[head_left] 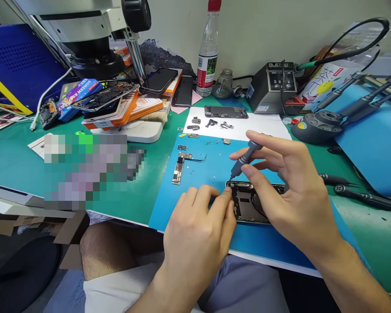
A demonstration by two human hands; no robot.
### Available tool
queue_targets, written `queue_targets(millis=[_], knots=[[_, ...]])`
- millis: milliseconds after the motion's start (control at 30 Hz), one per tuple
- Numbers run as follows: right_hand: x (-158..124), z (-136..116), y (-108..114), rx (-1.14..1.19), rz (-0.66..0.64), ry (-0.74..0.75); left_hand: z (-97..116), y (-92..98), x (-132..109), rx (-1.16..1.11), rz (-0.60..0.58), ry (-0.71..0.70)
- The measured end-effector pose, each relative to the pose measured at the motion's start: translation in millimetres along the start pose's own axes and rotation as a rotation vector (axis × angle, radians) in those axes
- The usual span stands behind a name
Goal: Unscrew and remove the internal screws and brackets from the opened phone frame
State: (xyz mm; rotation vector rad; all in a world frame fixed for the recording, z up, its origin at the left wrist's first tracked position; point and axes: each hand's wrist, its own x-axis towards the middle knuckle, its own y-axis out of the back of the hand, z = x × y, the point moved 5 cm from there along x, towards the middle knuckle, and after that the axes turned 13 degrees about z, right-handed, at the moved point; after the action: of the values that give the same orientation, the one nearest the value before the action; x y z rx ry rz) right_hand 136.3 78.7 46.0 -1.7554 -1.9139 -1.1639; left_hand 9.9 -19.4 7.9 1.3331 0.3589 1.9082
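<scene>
My right hand (288,187) holds a small grey precision screwdriver (244,160) between thumb and fingers, with the index finger over its top cap. The driver leans, its tip at the upper left corner of an opened phone housing (249,208). Curled fingers of my left hand (200,221) hold that housing by its left end, fingertips close below the screwdriver tip. Part of the housing is hidden behind my right hand. On the blue mat (169,195), left of the housing, lie a phone logic board (178,169) and several tiny parts.
A phone screen (226,112) and small modules (211,123) lie on white paper. A microscope (94,43) overhangs stacked boxes at the left. Behind stand a bottle (207,56) and a glass jar (223,83). At the right are a tool holder (322,126) and loose screwdrivers (365,196).
</scene>
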Motion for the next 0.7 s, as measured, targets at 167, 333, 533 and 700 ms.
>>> queue_targets(millis=[167, 333, 533, 700], knots=[[-1.9, -1.5, -0.2, -0.020, -0.009, 0.079, -0.3, -0.3, -1.0, 0.001, -0.005, 0.003], [0.0, -4.9, -3.9, -0.016, 0.005, 0.077, -0.3, -0.8, -0.7, 0.000, 0.004, 0.000], [1.9, -7.9, -1.7, -0.071, 0.082, 0.121, -0.5, -0.9, 0.1, 0.003, 0.010, 0.000], [3.7, -7.7, -2.1, -0.054, 0.042, 0.124, -0.9, -1.3, 0.1, 0.004, 0.009, 0.001]])
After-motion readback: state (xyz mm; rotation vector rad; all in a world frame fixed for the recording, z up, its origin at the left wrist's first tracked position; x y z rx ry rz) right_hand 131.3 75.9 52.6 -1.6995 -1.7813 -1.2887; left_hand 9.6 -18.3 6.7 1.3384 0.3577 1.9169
